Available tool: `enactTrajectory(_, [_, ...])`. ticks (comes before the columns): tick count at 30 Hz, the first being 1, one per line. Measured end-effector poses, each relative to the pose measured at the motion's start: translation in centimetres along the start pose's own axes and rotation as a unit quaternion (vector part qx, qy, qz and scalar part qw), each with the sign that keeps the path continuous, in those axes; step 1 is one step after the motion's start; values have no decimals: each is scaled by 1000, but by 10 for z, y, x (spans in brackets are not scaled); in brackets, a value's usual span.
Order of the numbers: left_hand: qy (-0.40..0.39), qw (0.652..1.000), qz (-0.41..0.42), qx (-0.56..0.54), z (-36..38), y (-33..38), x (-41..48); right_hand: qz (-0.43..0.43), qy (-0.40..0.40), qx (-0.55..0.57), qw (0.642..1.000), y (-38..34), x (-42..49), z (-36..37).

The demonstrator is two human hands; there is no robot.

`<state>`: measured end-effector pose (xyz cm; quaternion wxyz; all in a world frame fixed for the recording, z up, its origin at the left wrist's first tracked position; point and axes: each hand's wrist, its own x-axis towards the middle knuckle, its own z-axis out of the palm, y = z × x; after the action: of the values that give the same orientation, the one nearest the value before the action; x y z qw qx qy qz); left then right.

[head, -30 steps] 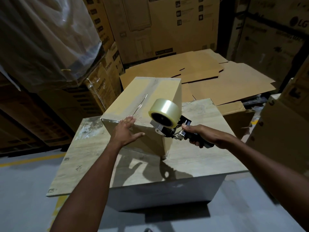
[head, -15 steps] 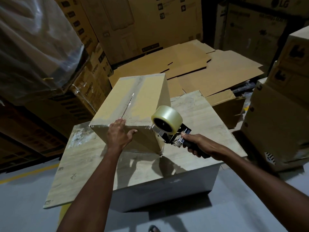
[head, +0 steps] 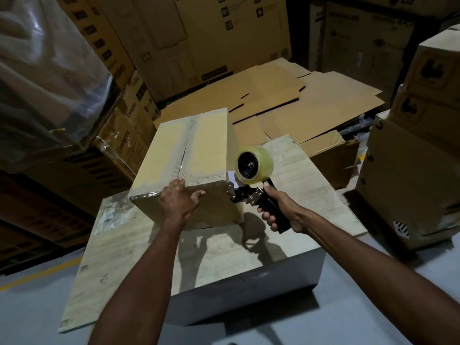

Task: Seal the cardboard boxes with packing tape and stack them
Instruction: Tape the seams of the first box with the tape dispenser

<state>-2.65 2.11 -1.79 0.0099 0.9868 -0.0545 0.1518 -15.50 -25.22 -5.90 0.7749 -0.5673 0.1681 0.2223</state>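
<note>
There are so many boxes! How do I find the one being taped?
Find the pale wooden board in the middle. One plain cardboard box stands on it, under the left hand, beside the tape dispenser. Unlike the printed cartons around, it has shiny tape along its top seam.

- The right hand (head: 286, 211) hid most of the black-handled tape dispenser's (head: 252, 170) grip.
- The left hand (head: 179, 200) covered part of the tan cardboard box's (head: 189, 145) near edge.
- Print on the tall brown cartons (head: 224, 33) was unreadable.
</note>
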Motion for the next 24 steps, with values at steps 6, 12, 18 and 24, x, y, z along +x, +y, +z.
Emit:
enactTrajectory(6, [-13, 999, -9, 37, 5, 2, 11, 29, -29, 80, 996, -6, 14, -13])
enactTrajectory(12, [-26, 999, -4, 41, 8, 3, 13, 65, -16, 195, 979, 33, 25, -55])
enactTrajectory(18, [-17, 999, 20, 46, 14, 3, 12, 56, 12, 345, 937, 68, 51, -85])
enactTrajectory(24, [-4, 999, 29, 33, 23, -2, 11, 32, -4, 469, 883, 94, 81, -99])
